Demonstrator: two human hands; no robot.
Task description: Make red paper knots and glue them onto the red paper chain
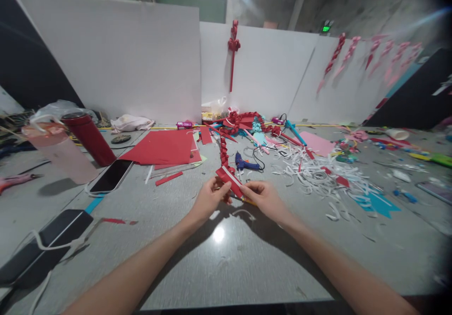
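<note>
My left hand (209, 198) and my right hand (264, 197) meet over the middle of the grey table (226, 258), both pinched on the near end of a folded red paper chain (229, 179). The strip between my fingers is red with a white edge. From there the red paper chain runs away from me up the table to a heap of red folded paper (243, 121). A blue glue gun (243, 162) lies just beyond my right hand, with its black cord looping to the right.
Red paper sheets (164, 146), a phone (111, 175), a red flask (90, 137) and a pink bottle (61, 152) sit left. White paper scraps (318, 173) litter the right. A power bank (42, 246) lies near left. White boards (141, 60) with red streamers stand behind.
</note>
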